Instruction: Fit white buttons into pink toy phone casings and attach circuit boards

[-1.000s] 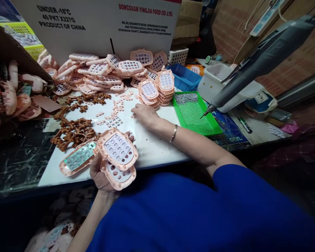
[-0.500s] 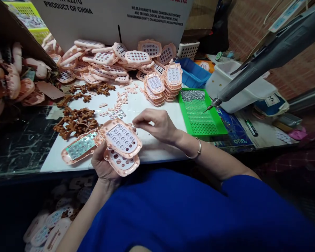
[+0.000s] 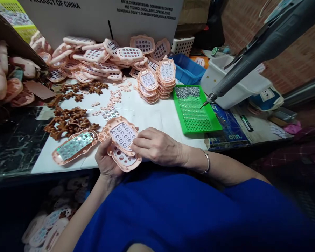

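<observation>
- The fingers [image 3: 141, 144] of the right hand [image 3: 159, 147] were drawn close together at the right edge of the upper shell; whether they pinched anything small could not be told.
- The left hand [image 3: 108, 161] was closed around two pink shells, one upper shell [image 3: 124, 135] overlapping one lower shell [image 3: 123, 159], both to the left of the green tray [image 3: 217, 124] and nearer the wearer.
- One further shell with a board [image 3: 74, 146] lay on the surface [image 3: 153, 115], farther left of the green tray than the held pair.
- Two stacks of shells, a left stack [image 3: 147, 84] and a right stack [image 3: 166, 75], stood just left of the green tray's far end; their layers were too tight to count.
- One heap of shells [image 3: 94, 64] spread beyond them, left of and behind the green tray, overlapping past counting.
- Brown parts [image 3: 68, 122], many and tangled, lay well left of the green tray; small pink pieces [image 3: 115, 99], also many, lay between.
- One heap of screws [image 3: 187, 92] filled the green tray's far end.
- One screwdriver [image 3: 241, 70] hung with its tip above the green tray.
- One blue bin [image 3: 179, 71] and one white bin [image 3: 209, 81] stood behind the green tray.
</observation>
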`<action>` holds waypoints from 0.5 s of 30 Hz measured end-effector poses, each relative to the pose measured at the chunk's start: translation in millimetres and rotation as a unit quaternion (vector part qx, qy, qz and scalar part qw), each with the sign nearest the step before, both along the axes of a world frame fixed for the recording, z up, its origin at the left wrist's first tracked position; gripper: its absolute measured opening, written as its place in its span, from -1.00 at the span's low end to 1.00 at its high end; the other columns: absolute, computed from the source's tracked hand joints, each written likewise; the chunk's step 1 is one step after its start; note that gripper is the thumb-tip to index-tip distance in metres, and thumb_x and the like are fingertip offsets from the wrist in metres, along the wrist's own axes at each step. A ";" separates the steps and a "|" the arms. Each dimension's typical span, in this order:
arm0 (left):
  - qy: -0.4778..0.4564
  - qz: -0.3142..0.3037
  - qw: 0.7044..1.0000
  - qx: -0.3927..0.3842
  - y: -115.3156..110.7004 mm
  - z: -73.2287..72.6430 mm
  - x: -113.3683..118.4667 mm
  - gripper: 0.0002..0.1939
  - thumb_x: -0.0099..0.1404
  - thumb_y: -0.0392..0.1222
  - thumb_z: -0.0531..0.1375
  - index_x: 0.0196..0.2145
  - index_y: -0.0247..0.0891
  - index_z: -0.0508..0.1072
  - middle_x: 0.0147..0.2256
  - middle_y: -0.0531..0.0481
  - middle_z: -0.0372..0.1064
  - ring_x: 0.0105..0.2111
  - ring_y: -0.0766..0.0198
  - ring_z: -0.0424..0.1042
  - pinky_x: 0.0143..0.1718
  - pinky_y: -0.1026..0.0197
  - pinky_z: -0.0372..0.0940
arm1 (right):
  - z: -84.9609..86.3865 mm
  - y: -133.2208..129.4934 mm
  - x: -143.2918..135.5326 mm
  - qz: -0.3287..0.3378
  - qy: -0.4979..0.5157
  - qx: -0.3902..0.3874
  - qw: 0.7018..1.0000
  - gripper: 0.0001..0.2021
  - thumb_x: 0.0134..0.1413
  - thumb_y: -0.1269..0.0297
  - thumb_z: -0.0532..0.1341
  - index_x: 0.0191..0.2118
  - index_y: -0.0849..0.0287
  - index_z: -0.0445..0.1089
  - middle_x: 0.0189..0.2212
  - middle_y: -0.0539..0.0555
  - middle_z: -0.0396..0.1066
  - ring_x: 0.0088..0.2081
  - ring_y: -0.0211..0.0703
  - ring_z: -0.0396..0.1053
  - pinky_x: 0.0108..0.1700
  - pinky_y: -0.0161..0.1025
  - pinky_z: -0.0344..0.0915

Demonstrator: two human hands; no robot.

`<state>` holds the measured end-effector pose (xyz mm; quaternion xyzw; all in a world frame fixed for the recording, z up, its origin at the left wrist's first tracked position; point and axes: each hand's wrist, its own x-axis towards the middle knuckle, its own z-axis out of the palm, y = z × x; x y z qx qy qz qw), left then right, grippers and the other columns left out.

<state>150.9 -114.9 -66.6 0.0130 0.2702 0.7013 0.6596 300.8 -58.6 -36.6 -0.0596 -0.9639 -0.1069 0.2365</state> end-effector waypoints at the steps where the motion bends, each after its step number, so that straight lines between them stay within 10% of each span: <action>1: -0.001 0.000 1.000 -0.010 0.0 2.0 0.3 -0.43 -0.07 -0.14 0.27 -0.04 -0.32 0.44 -0.12 -0.19 0.49 0.05 -0.18 0.34 0.10 -0.13 0.23 | -1.1 0.2 1.1 0.007 -0.001 -0.001 1.000 -0.72 0.33 0.39 -0.02 -0.29 0.27 0.42 -0.33 0.08 0.46 -0.26 -0.22 0.30 -0.24 -0.24 0.22; 15: 0.038 0.069 0.995 -0.055 3.4 9.8 -2.5 -0.60 0.05 -0.24 0.16 -0.11 -0.33 0.49 -0.28 -0.14 0.56 0.03 -0.09 0.40 0.12 -0.10 0.24 | -16.5 6.6 5.6 0.020 0.098 0.037 0.994 -0.83 0.26 0.32 0.12 -0.19 0.27 0.42 -0.10 0.13 0.50 -0.10 -0.22 0.37 -0.07 -0.22 0.24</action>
